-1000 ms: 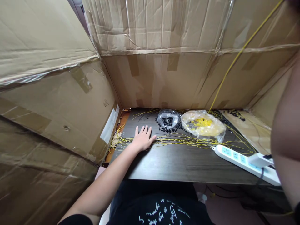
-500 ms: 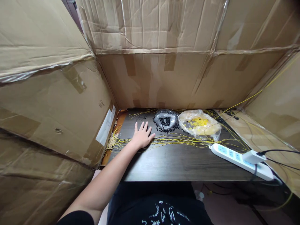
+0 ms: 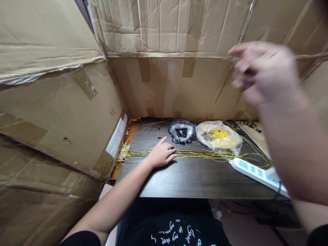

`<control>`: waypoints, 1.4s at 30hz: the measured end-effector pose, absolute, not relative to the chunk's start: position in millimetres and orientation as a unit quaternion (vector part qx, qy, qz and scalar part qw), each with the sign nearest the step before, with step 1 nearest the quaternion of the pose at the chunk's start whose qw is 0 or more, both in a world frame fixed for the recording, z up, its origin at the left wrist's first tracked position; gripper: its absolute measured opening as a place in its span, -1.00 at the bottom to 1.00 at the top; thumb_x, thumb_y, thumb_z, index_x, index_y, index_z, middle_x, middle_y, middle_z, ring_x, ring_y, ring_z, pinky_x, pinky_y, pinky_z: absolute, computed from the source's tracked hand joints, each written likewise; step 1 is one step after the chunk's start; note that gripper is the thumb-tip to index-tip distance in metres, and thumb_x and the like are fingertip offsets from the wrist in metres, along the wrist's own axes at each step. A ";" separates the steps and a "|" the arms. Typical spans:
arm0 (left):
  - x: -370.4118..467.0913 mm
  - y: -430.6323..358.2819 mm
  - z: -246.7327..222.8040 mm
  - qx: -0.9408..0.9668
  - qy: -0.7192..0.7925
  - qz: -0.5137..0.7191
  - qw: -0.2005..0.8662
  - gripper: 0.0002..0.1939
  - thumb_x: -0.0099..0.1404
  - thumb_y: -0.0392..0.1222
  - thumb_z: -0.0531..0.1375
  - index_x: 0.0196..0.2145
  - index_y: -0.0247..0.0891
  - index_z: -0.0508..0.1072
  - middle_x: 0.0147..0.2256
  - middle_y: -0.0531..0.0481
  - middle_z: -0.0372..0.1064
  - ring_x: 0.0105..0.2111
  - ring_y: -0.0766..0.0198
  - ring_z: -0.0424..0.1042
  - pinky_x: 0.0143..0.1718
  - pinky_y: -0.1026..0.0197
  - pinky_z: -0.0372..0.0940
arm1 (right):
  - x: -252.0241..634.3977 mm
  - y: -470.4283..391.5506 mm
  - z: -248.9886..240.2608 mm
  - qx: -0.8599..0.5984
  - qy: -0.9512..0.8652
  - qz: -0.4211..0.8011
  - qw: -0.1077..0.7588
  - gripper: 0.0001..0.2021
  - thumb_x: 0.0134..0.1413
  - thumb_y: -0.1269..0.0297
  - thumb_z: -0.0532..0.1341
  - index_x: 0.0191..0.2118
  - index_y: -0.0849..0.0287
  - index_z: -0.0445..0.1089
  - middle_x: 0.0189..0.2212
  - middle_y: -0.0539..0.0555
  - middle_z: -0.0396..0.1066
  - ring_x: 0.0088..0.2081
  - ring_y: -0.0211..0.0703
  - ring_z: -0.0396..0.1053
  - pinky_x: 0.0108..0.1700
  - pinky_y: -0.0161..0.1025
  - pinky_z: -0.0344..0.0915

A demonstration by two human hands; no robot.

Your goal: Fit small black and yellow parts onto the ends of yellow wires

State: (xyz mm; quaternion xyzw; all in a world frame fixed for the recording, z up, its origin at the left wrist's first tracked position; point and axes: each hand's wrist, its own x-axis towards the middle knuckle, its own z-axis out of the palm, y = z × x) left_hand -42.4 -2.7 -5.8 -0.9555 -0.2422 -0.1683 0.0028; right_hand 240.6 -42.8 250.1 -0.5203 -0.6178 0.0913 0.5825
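Note:
My left hand [image 3: 162,155] rests on a long bundle of thin yellow wires [image 3: 200,153] lying across the dark table, its fingers apart and holding nothing. My right hand [image 3: 268,70] is raised high on the right, in front of the cardboard. Motion blurs it; the fingers look partly curled, and whether anything is between them cannot be made out. Just beyond my left hand, a clear plastic bag [image 3: 176,125] contains small black pieces, with more scattered around it. Beside that stands another open plastic bag [image 3: 234,140] of small yellow pieces.
Cardboard walls [image 3: 164,89] enclose the back and sides of the table [image 3: 179,181]. A white power strip [image 3: 252,169] with a plug lies at the right front, partly behind my right forearm. More black pieces [image 3: 251,126] lie at the back right.
My right hand has come into view, raised on the right. My left hand has shifted slightly right and towards me, with its fingers less spread.

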 end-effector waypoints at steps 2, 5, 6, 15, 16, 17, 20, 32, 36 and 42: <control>-45.3 -3.2 -2.4 -0.944 -0.243 -0.222 -0.010 -0.65 0.45 -0.02 0.00 -0.03 -0.18 0.49 -0.05 -0.09 0.48 -0.03 0.14 0.44 0.31 -0.13 -0.05 | 205.5 -40.7 203.6 -0.458 -0.666 0.222 0.545 -0.73 0.32 0.36 0.06 0.03 0.21 0.39 -0.50 -0.07 0.21 -0.59 -0.49 0.03 -0.50 -0.35 0.04; -48.1 -6.2 0.1 -0.903 -0.254 -0.342 -0.051 -0.67 0.42 -0.06 0.05 0.03 -0.22 0.42 -0.08 -0.14 0.44 -0.08 0.14 0.41 0.09 -0.01 0.23 | 153.8 -38.2 124.3 -0.394 -0.722 0.306 0.480 -0.70 0.31 0.31 0.05 0.10 0.14 0.30 -0.49 -0.05 0.22 -0.47 -0.34 0.17 -0.40 -0.31 0.17; -48.3 -7.5 -0.2 -0.881 -0.257 -0.392 -0.066 -0.66 0.40 -0.04 0.07 0.03 -0.25 0.41 -0.12 -0.16 0.42 -0.12 0.15 0.40 -0.01 0.04 0.28 | 140.7 -37.6 103.0 -0.388 -0.739 0.306 0.457 -0.68 0.30 0.30 0.04 0.13 0.14 0.27 -0.49 -0.06 0.22 -0.45 -0.30 0.19 -0.37 -0.29 0.19; -44.3 -6.9 -10.4 -0.720 -0.320 -0.575 -0.220 -0.58 0.47 0.01 -0.06 -0.46 -0.25 0.31 -0.46 -0.02 0.22 -0.42 0.27 0.24 -0.34 0.19 0.18 | 103.2 -19.8 53.3 -0.403 -0.771 0.320 0.376 -0.60 0.28 0.32 0.03 0.20 0.14 0.21 -0.49 -0.05 0.27 -0.44 -0.25 0.21 -0.32 -0.26 0.19; -44.1 -5.6 -10.3 -0.705 -0.333 -0.580 -0.235 -0.57 0.47 0.02 -0.05 -0.49 -0.25 0.30 -0.49 0.00 0.20 -0.45 0.29 0.22 -0.37 0.20 0.17 | 102.5 -17.5 52.2 -0.402 -0.773 0.321 0.372 -0.60 0.27 0.32 0.03 0.20 0.15 0.21 -0.49 -0.05 0.26 -0.44 -0.25 0.21 -0.32 -0.26 0.19; -44.2 -4.0 -10.0 -0.688 -0.343 -0.587 -0.254 -0.57 0.46 0.03 -0.03 -0.49 -0.25 0.31 -0.51 0.01 0.19 -0.48 0.30 0.21 -0.40 0.21 0.15 | 102.6 -15.4 51.3 -0.403 -0.774 0.321 0.368 -0.60 0.27 0.32 0.03 0.19 0.15 0.22 -0.50 -0.05 0.26 -0.45 -0.26 0.21 -0.33 -0.27 0.18; -48.2 5.3 -8.7 -0.609 -0.364 -0.625 -0.325 -0.56 0.44 0.09 -0.02 -0.43 -0.26 0.40 -0.52 0.03 0.22 -0.55 0.34 0.20 -0.45 0.24 0.15 | 109.7 -9.6 51.3 -0.420 -0.774 0.314 0.354 -0.64 0.26 0.31 0.04 0.13 0.17 0.31 -0.53 -0.07 0.24 -0.49 -0.29 0.16 -0.38 -0.30 0.13; -111.0 55.0 4.0 -0.282 -0.375 -0.776 -0.421 -0.63 0.38 -0.04 -0.04 -0.33 -0.31 0.45 -0.26 -0.14 0.49 -0.29 0.28 0.48 -0.30 0.26 0.31 | 188.5 7.7 112.8 -0.439 -0.748 0.258 0.426 -0.69 0.24 0.15 0.11 -0.05 0.21 0.45 -0.54 -0.05 0.21 -0.50 -0.33 0.12 -0.45 -0.33 0.06; -117.6 54.4 11.5 -0.225 -0.316 -0.735 -0.556 -0.70 0.41 -0.12 -0.02 -0.45 -0.26 0.31 -0.38 -0.04 0.45 -0.33 0.31 0.47 -0.15 0.17 0.37 | 214.2 -7.9 137.0 -0.431 -0.695 0.290 0.497 -0.70 0.23 0.18 0.16 -0.03 0.22 0.43 -0.54 -0.05 0.17 -0.52 -0.37 0.08 -0.51 -0.36 0.00; -129.0 49.1 21.6 -0.214 -0.239 -0.705 -0.633 -0.61 0.47 -0.23 -0.06 -0.56 -0.23 0.04 -0.64 0.16 -0.04 -0.63 0.45 0.11 -0.39 0.33 0.32 | 258.0 -21.0 157.8 -0.442 -0.648 0.279 0.554 -0.79 0.22 0.30 0.19 -0.06 0.20 0.45 -0.54 -0.04 0.14 -0.55 -0.39 0.02 -0.54 -0.32 -0.13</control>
